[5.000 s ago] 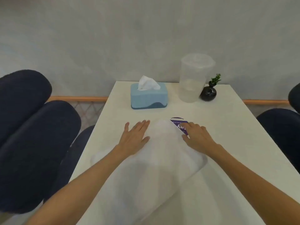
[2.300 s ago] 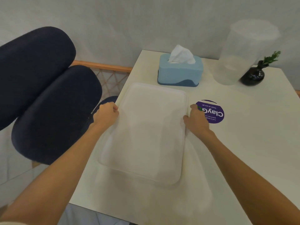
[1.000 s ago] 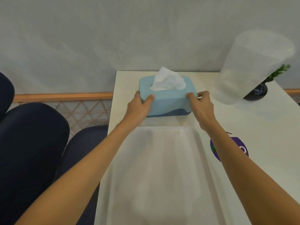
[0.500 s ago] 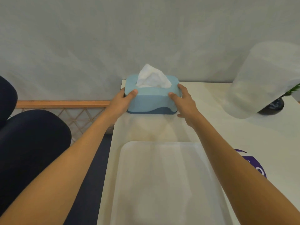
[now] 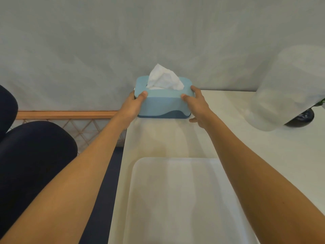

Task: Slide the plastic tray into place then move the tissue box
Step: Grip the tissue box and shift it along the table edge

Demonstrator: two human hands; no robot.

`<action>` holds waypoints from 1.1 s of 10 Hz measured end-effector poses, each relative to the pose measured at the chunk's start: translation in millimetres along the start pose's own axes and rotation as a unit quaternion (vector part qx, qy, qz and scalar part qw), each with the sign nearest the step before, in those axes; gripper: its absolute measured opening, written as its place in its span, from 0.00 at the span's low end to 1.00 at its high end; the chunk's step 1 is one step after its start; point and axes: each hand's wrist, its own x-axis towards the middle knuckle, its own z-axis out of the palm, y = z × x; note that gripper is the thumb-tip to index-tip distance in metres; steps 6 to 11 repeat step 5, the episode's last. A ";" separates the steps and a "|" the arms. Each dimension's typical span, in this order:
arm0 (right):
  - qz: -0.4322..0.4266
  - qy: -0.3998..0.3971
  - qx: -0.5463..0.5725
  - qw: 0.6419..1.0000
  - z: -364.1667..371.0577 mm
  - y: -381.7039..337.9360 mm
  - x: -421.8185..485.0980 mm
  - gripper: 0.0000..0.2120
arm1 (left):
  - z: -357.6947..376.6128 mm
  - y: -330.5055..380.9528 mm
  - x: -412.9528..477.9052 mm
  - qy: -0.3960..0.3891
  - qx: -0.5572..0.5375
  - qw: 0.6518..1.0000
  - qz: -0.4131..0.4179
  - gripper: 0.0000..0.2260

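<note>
From the head camera, the blue tissue box sits at the far left corner of the white table, near the middle of the frame, right by the wall. The left hand holds its left end, fingers clamped on it. The right hand holds its right end the same way. The clear plastic tray lies flat at the bottom middle, well apart from the box.

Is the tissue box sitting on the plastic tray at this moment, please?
No, the tissue box sits on the bare table by the wall, apart from the plastic tray.
</note>
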 end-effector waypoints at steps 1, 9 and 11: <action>0.004 -0.002 -0.015 1.000 0.9 -3.3 1.4 0.28 | -0.9 1.6 -0.5 0.000 0.007 1.000 -0.008 0.22; 0.014 0.001 -0.065 0.998 -21.4 -2.0 -37.9 0.34 | -3.0 21.6 -49.7 0.108 0.244 0.963 0.035 0.23; 0.014 0.001 -0.065 0.998 -21.4 -2.0 -37.9 0.34 | -3.0 21.6 -49.7 0.108 0.244 0.963 0.035 0.23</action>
